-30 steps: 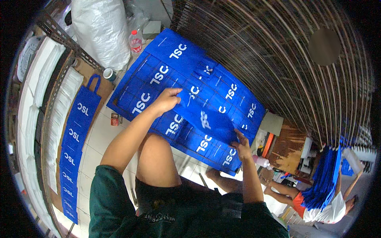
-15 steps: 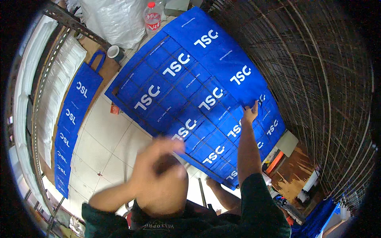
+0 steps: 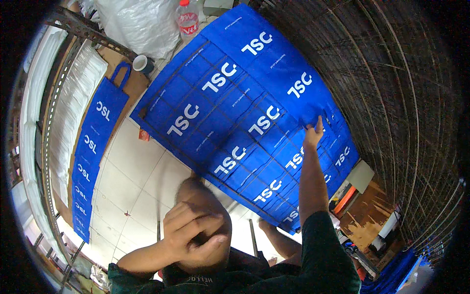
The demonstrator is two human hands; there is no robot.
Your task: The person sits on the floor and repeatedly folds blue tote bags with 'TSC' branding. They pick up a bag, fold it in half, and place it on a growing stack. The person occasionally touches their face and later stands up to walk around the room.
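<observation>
Several blue fabric pieces (image 3: pixel 215 117) with white print lie spread side by side on a wire rack, whose grid shows as dark lines across most of them. Along the far right side, a larger-looking blue piece (image 3: pixel 279 59) shows no grid lines and is creased around my right hand (image 3: pixel 314 133). That hand rests on the fabric with index finger and thumb spread apart; its other fingers are hidden. Nearer me, my left hand (image 3: pixel 193 232) hovers by my bent knee (image 3: pixel 208 201), fingers loosely curled, thumb apart from them, nothing visible in it.
Tall wire racks (image 3: pixel 391 98) stand stacked on the right. At left, a blue bag (image 3: pixel 105 105) with a loop handle tops a row of similar pieces beside a metal shelf frame. A cup (image 3: pixel 142 63), a plastic bottle (image 3: pixel 187 22) and a white sack (image 3: pixel 142 29) stand behind.
My left hand, blurred before, has dropped lower toward my knee. My right hand has shifted slightly up and to the right, and the far right blue piece has shifted slightly upward.
</observation>
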